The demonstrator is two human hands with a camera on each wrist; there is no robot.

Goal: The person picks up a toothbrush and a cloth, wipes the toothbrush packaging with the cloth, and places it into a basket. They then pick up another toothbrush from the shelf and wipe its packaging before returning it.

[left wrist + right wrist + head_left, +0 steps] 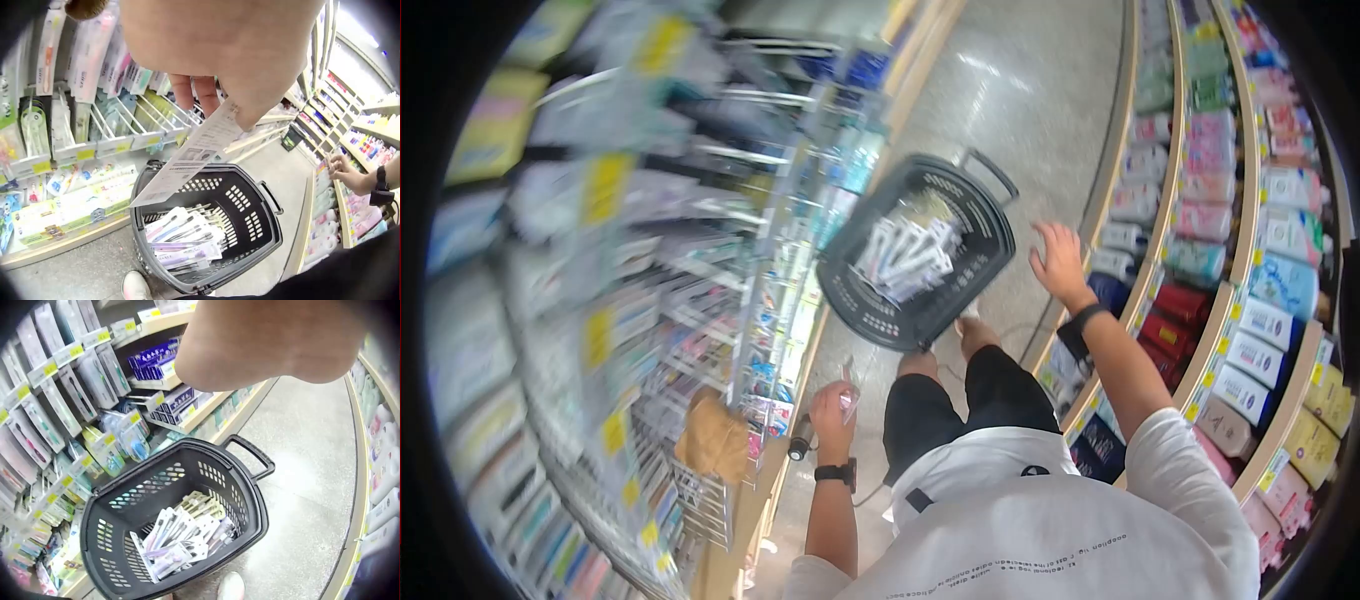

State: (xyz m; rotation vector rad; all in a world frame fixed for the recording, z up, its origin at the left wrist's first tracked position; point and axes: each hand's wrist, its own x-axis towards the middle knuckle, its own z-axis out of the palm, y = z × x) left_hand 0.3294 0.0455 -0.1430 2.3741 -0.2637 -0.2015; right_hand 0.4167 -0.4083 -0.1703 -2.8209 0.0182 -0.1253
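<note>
My left hand (830, 410) pinches a narrow, white card-backed pack (187, 156), printed with small text and a barcode. In the left wrist view the pack slants down in front of the black shopping basket (273, 234). Inside the basket lies a loose heap of toothbrush packs (178, 537), white and pale purple, some yellowish. My right hand (1057, 262) is held out beyond the basket's right side, fingers apart and holding nothing. In the right wrist view only the base of that hand shows at the top; its fingers are hidden.
On the left stands a rack of hanging toothbrush packs (75, 394) with yellow price tags. Curved shelves with bottles (1265, 285) line the right side. Between them runs a grey aisle floor (1020, 90). A brown object (713, 435) hangs by the left rack, near my left hand.
</note>
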